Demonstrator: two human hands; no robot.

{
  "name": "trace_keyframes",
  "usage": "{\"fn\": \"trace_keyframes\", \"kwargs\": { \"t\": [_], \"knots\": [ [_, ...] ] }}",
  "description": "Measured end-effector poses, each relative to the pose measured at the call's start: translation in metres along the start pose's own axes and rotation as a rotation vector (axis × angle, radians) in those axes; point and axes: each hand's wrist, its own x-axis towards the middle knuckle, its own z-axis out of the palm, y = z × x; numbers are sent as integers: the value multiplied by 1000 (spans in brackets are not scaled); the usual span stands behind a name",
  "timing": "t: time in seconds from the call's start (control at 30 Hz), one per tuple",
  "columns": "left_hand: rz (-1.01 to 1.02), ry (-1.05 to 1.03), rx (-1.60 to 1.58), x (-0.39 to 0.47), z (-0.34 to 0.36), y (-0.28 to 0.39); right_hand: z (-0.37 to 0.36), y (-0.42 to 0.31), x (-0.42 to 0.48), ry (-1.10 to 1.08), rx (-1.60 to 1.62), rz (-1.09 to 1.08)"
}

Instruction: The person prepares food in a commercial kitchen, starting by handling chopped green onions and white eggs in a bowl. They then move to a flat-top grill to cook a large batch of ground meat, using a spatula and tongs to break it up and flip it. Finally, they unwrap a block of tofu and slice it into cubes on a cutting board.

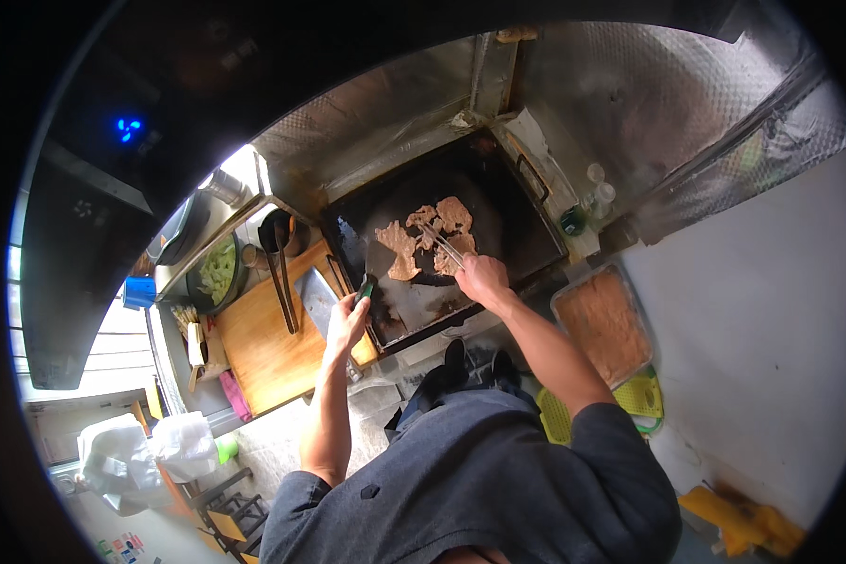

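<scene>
Several flat pieces of browned meat [398,247] lie near the middle of a black griddle [497,190]. My right hand [483,280] grips metal tongs [445,244], whose tips touch the meat at the center. At the griddle's front left corner, my left hand [347,321] is closed around a tool with a green and black handle [365,290]. Its flat end seems to reach onto the griddle beside the left piece of meat, but whether it is a scraper or a spatula is unclear.
Left of the griddle are a wooden board [254,352], a metal tray [317,299], a second pair of tongs [285,296] and a bowl of chopped greens [218,275]. At right stands a container of raw-looking meat [603,324]. Bottles [601,197] stand by the wall; a dark hood [183,84] hangs overhead.
</scene>
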Motion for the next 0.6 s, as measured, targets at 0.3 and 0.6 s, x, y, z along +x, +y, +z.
{"fn": "trace_keyframes", "kwargs": {
  "t": [0.3,0.6],
  "knots": [
    [-245,-35,-321,60,28,38,11,1,39,96,86,103],
    [-131,-73,-78,10,-1,-5,20,21,-27,89,256,18]
  ]
}}
